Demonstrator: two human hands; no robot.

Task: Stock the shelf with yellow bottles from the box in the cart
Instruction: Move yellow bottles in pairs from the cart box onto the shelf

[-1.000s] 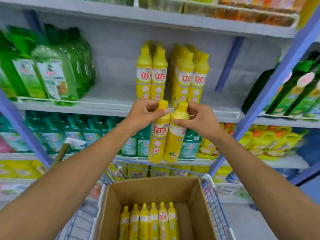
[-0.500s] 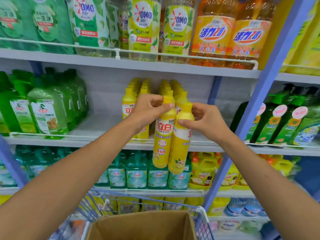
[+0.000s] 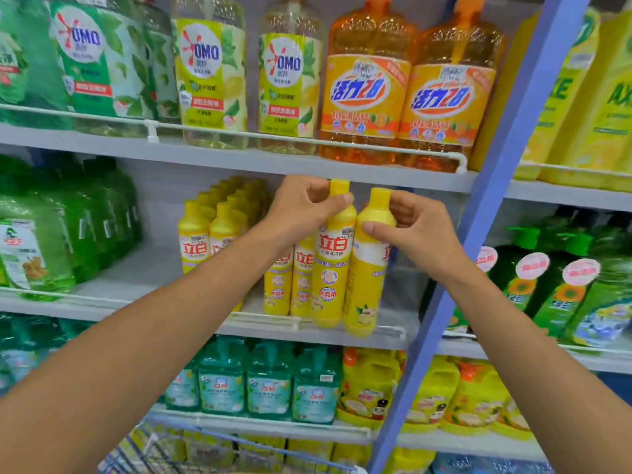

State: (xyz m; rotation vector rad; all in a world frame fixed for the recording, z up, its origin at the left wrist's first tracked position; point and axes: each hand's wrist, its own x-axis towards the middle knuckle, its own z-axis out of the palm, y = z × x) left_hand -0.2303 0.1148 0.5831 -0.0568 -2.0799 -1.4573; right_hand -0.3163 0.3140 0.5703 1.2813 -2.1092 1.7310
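Two bottles upright at the near shelf (image 3: 143,278) edge: left hand (image 3: 301,208) fingers grip the left yellow bottle (image 3: 331,268), right hand (image 3: 419,234) the right yellow bottle (image 3: 364,282).

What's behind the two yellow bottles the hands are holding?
More yellow bottles stand on the shelf behind them; the row's depth is hidden by the held bottles.

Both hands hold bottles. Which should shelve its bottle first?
Probably the left hand: the left bottle hangs beside the stocked row, label facing out; the right bottle, in the right hand, has its label turned away.
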